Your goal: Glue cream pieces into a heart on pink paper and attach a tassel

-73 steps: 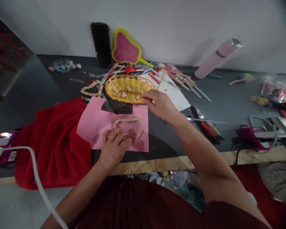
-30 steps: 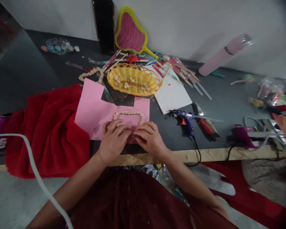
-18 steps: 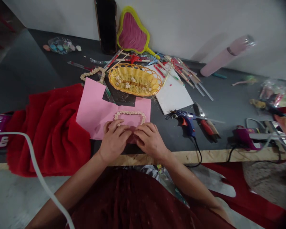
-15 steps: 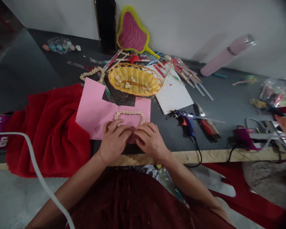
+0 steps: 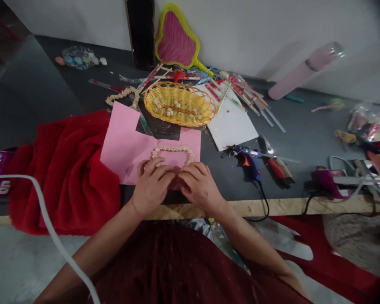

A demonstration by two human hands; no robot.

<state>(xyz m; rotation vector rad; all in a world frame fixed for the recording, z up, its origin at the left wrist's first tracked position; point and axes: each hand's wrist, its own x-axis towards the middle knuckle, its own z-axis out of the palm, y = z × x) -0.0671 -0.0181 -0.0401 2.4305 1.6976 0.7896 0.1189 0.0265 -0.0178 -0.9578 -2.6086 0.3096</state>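
Observation:
A knobbly cream strand (image 5: 173, 148), perhaps of beads, curves in a rounded arch over a cut sheet of pink paper (image 5: 120, 145). Its two lower ends disappear beneath my fingers. My left hand (image 5: 152, 185) is closed at the strand's left end, fingers curled and pressed together. On the other end, my right hand (image 5: 200, 185) is closed too, its fingertips almost meeting those of the left. Whatever lies between the fingertips is hidden. Just beyond the paper stands a yellow wicker basket (image 5: 180, 86) holding several small cream clusters.
A blue glue gun (image 5: 251, 162) and red-handled pliers (image 5: 277, 166) lie to the right. Red fluffy cloth (image 5: 72, 177) is heaped at left. Behind are a second cream strand (image 5: 123, 95), white board (image 5: 237, 131), wrapped sticks (image 5: 243, 95), a phone (image 5: 141, 33) and a pink bottle (image 5: 299, 76).
My hands, the strand and the paper keep nearly the same places. The view has shifted very slightly.

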